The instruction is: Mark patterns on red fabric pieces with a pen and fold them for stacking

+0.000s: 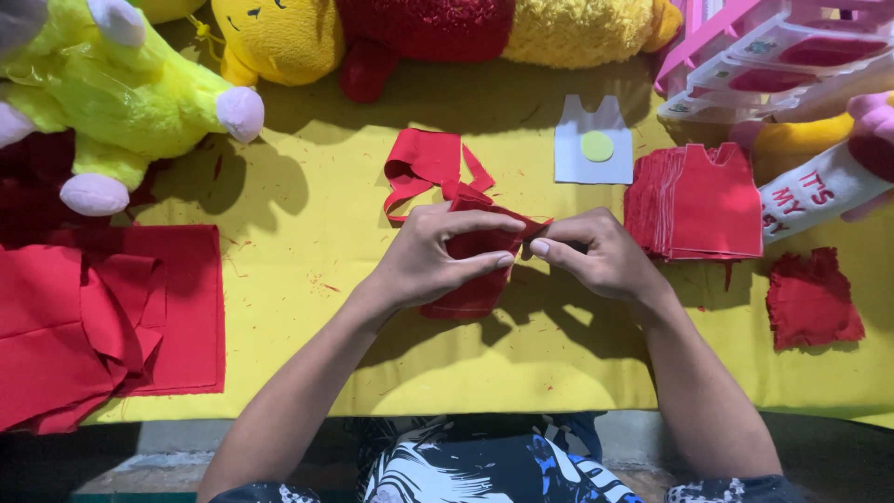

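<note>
This is looking like a toy-making workshop: plush toys [121,84] are lying around stacks of cut red cloth [703,200] on a yellow table [307,233].

You have one view only, from the camera on your head. It looks almost straight down at the yellow table cover [307,354] from close above, with your forearms entering from the bottom edge. The plush toys [140,102] line the far top edge; your patterned clothing fills the bottom.

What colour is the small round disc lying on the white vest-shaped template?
The disc is pale yellow-green, on the white template; the head view shows it best.
</note>
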